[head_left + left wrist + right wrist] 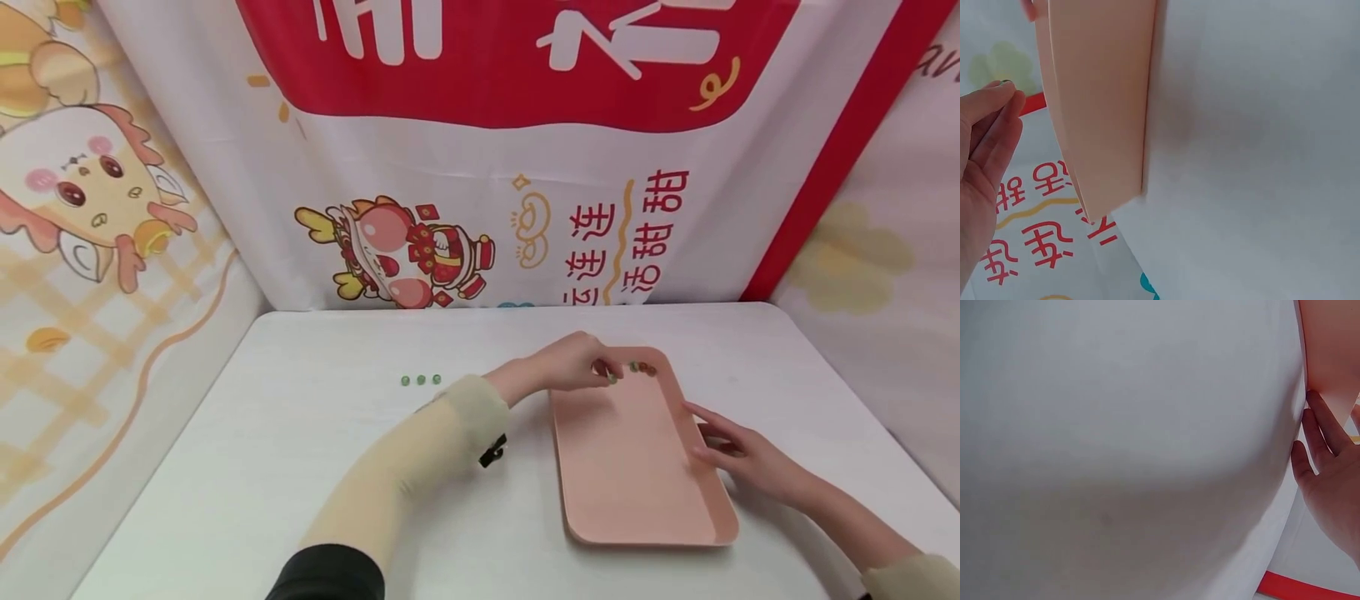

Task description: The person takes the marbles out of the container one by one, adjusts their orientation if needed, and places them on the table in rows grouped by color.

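Observation:
My left hand [576, 364] pinches a small green marble [612, 378] between thumb and fingertips, just inside the far end of a pink tray [637, 467]. Mostly covered by those fingers in the left wrist view, only a sliver of the marble shows. Along the tray's far edge, right beside that hand, lie a green marble [633, 367] and reddish-brown marbles [647, 369]. On the tray's right side, my right hand [750, 454] touches the rim with its fingers extended. The right wrist view shows those fingertips [1313, 399] against the tray's outer wall.
Three green marbles [421, 380] sit in a short row on the white table [322, 442], left of the tray. Printed cloth [450, 167] hangs behind the table's far edge, with more cloth at both sides.

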Demonstrator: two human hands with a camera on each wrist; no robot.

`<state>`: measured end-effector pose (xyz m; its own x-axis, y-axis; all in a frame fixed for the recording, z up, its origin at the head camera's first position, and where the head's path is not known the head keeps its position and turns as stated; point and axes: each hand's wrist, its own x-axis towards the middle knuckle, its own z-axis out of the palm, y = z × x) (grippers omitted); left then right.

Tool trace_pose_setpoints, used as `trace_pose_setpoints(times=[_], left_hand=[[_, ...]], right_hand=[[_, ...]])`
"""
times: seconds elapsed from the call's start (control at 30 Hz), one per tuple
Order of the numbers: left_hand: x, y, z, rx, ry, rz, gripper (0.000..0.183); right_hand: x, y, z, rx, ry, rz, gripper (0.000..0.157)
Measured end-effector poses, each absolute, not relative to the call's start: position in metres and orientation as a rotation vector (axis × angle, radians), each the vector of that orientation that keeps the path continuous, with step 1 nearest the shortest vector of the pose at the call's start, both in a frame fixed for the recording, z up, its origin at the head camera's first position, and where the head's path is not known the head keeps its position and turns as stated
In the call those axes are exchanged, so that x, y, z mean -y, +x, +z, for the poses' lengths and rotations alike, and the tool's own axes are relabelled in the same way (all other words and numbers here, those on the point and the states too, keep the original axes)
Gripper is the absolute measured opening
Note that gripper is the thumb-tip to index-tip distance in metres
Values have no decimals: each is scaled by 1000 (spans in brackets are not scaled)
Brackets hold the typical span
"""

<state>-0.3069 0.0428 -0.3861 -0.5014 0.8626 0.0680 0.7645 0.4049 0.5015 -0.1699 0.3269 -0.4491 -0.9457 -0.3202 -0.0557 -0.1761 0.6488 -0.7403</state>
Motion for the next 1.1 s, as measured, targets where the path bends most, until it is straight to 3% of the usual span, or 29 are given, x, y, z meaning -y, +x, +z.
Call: trace_pose_setpoints(times=[0.57, 1.1], left_hand=[[21, -310, -371, -2443, 1291, 886, 18], [88, -318, -383, -2483, 1190, 957, 17]], right_hand=[[-328, -171, -446, -2661, -421, -1164, 71], [-326, -171, -443, -2635, -403, -1163, 72]])
